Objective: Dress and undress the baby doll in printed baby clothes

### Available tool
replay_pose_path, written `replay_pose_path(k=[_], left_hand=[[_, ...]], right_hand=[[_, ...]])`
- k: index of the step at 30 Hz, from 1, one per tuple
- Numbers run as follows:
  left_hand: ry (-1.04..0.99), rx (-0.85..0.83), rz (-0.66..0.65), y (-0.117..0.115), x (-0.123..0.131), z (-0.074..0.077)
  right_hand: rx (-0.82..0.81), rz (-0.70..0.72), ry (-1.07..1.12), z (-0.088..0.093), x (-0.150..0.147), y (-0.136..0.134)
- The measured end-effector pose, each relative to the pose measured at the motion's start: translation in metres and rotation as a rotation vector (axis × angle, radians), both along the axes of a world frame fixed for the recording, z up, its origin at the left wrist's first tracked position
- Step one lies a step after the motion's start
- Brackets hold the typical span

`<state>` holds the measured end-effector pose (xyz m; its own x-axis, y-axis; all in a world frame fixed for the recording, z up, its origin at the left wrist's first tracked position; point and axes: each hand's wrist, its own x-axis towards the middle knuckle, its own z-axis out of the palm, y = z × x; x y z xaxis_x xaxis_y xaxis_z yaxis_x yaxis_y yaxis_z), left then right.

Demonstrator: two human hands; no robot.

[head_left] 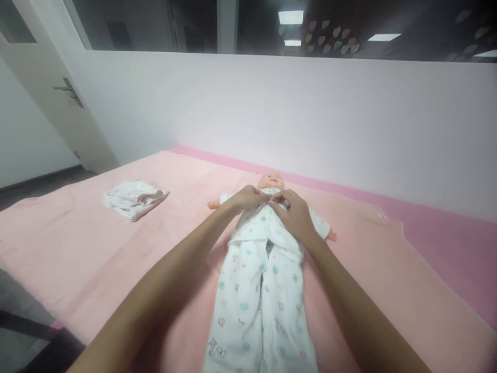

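A baby doll (271, 180) lies on its back, head toward the wall, arms out to the sides. It wears a white long-sleeved top (254, 228) with a dotted print and matching white trousers (243, 305). My left hand (250, 197) pinches the front edge of the top just below the doll's neck. Close beside it, my right hand (290, 210) has its fingers closed on the other side of the same front opening. The fingertips of both hands nearly meet over the chest. Below them the front edges run together down to a small gap at the hem.
A folded white printed garment (134, 199) lies to the left on the pink blanket (186, 191). Beneath the blanket, a darker pink surface (458, 243) shows at the right and back. A white wall with a window stands behind, and a door (58, 88) is at the far left.
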<state>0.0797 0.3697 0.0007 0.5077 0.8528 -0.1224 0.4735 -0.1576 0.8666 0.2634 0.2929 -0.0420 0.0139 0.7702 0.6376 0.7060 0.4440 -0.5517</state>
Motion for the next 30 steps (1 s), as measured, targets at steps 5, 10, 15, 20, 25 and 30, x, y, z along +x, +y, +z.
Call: replay_pose_path(k=[5,10,15,20,25,30], left_hand=[[-0.058,0.014,-0.061,0.004,-0.005,-0.004],[-0.094,0.006,-0.092,0.007,-0.008,-0.007],[-0.068,0.001,-0.066,0.006,-0.005,-0.007],[-0.1,0.018,-0.028,-0.002,0.003,-0.007],[-0.085,0.058,0.003,-0.005,0.005,-0.007],[-0.046,0.039,0.055,-0.007,0.003,-0.002]], right_hand=[[-0.093,-0.016,0.229,-0.001,0.006,0.0],[-0.17,0.007,0.275,0.002,0.011,-0.001],[-0.186,-0.003,0.284,0.005,0.011,-0.002],[-0.149,-0.053,0.259,0.002,0.01,0.001],[-0.057,-0.075,0.187,0.0,0.005,-0.001],[0.005,-0.07,0.113,0.001,0.002,-0.003]])
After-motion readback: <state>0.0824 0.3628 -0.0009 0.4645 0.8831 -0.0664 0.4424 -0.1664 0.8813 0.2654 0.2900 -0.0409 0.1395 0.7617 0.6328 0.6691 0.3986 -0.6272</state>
